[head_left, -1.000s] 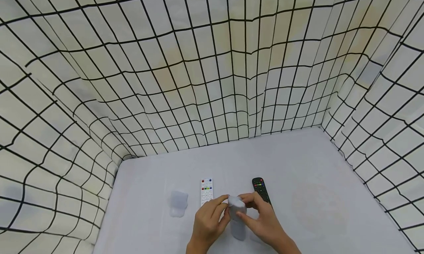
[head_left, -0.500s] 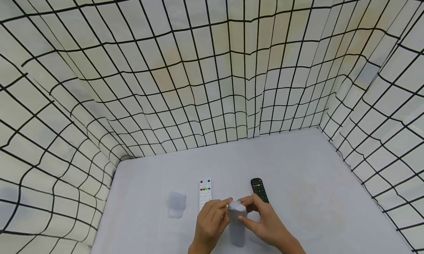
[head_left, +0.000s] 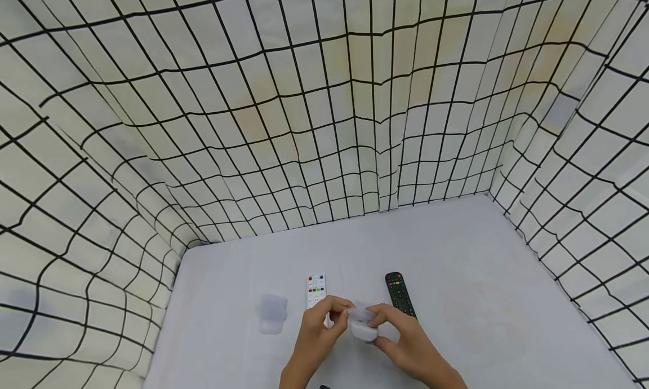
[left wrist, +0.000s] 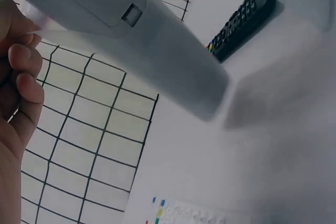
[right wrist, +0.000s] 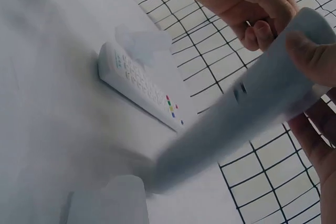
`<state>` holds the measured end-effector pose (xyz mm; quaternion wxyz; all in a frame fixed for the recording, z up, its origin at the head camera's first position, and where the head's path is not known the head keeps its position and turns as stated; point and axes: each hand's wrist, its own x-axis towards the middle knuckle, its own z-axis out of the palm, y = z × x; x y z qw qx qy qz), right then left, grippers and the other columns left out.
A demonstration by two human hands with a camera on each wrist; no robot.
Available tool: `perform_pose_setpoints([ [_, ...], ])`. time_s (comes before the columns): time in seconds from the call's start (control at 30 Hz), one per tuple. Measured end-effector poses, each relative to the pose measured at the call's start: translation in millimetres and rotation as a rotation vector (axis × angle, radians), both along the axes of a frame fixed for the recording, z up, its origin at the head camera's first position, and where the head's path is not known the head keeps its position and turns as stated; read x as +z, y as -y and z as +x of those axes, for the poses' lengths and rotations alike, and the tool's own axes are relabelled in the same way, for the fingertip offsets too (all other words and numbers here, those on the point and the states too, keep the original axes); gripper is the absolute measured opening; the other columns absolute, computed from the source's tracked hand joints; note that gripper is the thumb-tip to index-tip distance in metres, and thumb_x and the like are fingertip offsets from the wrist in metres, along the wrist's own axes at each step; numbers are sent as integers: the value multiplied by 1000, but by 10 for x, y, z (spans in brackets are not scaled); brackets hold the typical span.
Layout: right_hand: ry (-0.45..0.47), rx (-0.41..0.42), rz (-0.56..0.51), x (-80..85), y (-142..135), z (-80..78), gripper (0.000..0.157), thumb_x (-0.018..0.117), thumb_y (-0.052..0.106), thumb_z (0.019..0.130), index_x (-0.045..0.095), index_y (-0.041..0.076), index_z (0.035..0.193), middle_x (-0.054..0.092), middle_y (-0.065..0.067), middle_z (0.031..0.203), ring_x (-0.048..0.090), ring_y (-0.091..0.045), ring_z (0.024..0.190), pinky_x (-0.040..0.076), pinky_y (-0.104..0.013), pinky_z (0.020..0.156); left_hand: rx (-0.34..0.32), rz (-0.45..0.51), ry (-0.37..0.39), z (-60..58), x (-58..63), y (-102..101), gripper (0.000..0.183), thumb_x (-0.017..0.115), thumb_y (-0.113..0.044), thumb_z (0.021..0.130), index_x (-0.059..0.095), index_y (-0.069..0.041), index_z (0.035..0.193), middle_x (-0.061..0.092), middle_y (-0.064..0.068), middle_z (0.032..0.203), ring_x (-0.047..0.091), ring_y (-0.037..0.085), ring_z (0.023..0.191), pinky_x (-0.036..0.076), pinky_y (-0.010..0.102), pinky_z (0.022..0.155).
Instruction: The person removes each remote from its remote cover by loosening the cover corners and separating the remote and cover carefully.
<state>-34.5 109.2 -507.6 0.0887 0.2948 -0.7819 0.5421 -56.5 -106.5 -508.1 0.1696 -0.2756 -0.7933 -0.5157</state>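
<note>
Between both hands is a white remote control (head_left: 364, 331), its back with a small battery latch toward the left wrist camera. A thin translucent plastic cover (head_left: 359, 313) shows at its upper end. My left hand (head_left: 318, 334) pinches the edge of this film; in the left wrist view the left fingers (left wrist: 26, 64) are curled beside the remote's top. My right hand (head_left: 405, 337) grips the remote's upper end, thumb on one face and fingers on the other. The remote's lower end points down toward the table in the right wrist view. How far the cover reaches along it is unclear.
On the white table (head_left: 228, 276) lie a second white remote (head_left: 315, 289), a black remote (head_left: 399, 293) and a flat translucent cover (head_left: 272, 313) at the left. A pale rounded object (right wrist: 110, 203) is partly in view. Grid-patterned cloth walls (head_left: 314, 124) enclose the table.
The held remote has tilted, so its body no longer shows hanging below the hands and its end faces the head camera. The left fingers have shifted on the film.
</note>
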Motion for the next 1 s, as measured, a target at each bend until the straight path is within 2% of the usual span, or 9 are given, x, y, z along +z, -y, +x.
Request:
perform_pose_setpoints([
  [0.13, 46, 45, -70, -44, -16, -3, 27, 77, 17, 84, 58, 19, 104, 67, -2, 121, 65, -12, 108, 54, -23, 90, 29, 25, 86, 36, -62, -23, 24, 65, 8, 85, 58, -14, 87, 75, 1, 94, 56, 1, 73, 49, 18, 64],
  [0.27, 96, 62, -114, -78, -15, 3, 26, 75, 21, 85, 59, 17, 105, 67, -4, 121, 65, -12, 109, 55, -25, 89, 66, 65, 208, 83, -58, -42, 21, 66, 3, 87, 59, -16, 86, 76, 0, 94, 58, 2, 74, 50, 21, 66],
  [0.37, 124, 72, -154, -85, -12, 1, 28, 75, 19, 85, 59, 15, 107, 67, -5, 119, 65, -12, 109, 55, -26, 89, 79, 123, 344, 104, -23, -59, 14, 67, -3, 90, 61, -16, 87, 75, 0, 95, 62, 3, 79, 53, 22, 70],
  [0.47, 170, 70, -197, -82, -8, 8, 32, 75, 16, 84, 58, 14, 111, 66, -5, 119, 64, -11, 109, 55, -26, 90, 62, 203, 487, 120, 19, -72, 5, 67, -11, 92, 62, -11, 91, 74, 5, 99, 65, 7, 83, 53, 24, 74],
  [0.67, 243, 43, -232, -93, -3, 30, 35, 74, 11, 85, 57, 12, 116, 64, -8, 120, 64, -9, 108, 54, -24, 91, -13, 302, 734, 151, 57, -54, 23, 65, -25, 95, 59, -4, 102, 71, 6, 108, 64, 9, 90, 51, 23, 80],
  [0.87, 290, 65, -238, -121, -28, 51, 33, 71, 11, 89, 56, 11, 118, 62, -11, 122, 62, -7, 111, 53, -22, 93, -99, 335, 796, 173, 0, -3, 26, 55, -22, 100, 57, 0, 112, 67, 0, 106, 60, 7, 88, 50, 25, 82],
  [1.0, 347, 73, -257, -125, -52, 36, 28, 64, 6, 94, 55, 8, 121, 60, -13, 124, 60, -7, 115, 51, -20, 97, -100, 357, 833, 154, -34, -6, 31, 53, -26, 101, 57, 1, 116, 66, -3, 98, 58, 7, 83, 50, 25, 82],
])
